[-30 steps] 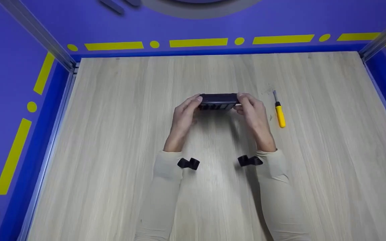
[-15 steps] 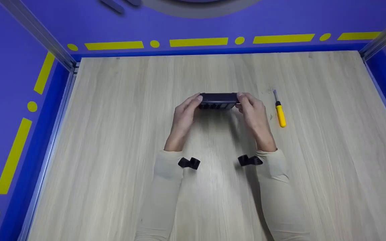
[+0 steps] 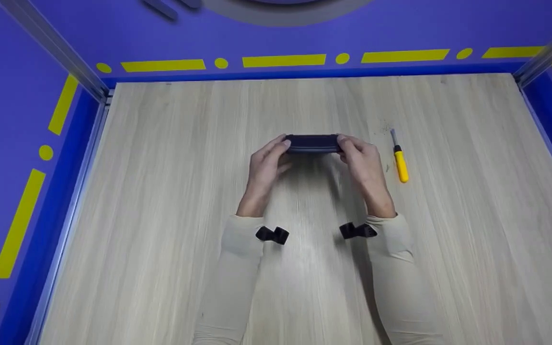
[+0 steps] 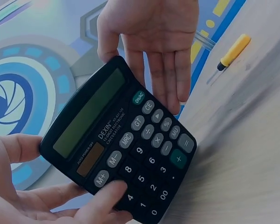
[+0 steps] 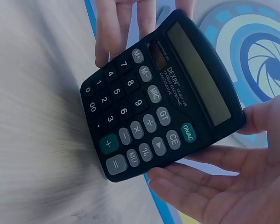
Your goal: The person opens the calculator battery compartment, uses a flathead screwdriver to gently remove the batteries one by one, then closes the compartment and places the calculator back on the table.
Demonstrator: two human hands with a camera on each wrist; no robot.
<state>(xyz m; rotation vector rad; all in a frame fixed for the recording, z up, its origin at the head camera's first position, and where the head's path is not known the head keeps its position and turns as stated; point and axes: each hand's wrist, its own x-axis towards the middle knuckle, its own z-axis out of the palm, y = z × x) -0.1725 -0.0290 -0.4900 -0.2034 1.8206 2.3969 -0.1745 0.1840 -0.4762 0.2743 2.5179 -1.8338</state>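
A black desk calculator (image 3: 313,143) is held up between both hands over the table, its top edge towards the head camera. My left hand (image 3: 264,167) grips its left end, thumb on the upper corner. At the opposite end, my right hand (image 3: 364,165) pinches the other upper corner. The wrist views show the calculator's face (image 4: 130,144), with a blank display (image 5: 198,74) and grey, black and green keys. In the left wrist view, one left fingertip (image 4: 113,191) lies over the number keys near the 4. The calculator's back is hidden.
A screwdriver with a yellow handle (image 3: 401,165) lies on the wooden table (image 3: 161,215), right of the right hand. Small dark specks (image 3: 385,128) are scattered beside its tip. Blue panels with yellow marks (image 3: 283,61) border the table at the back and sides.
The calculator has tilted so its keys no longer show in the head view. A lower finger of the left hand now reaches inward under it. The screwdriver stays where it was.
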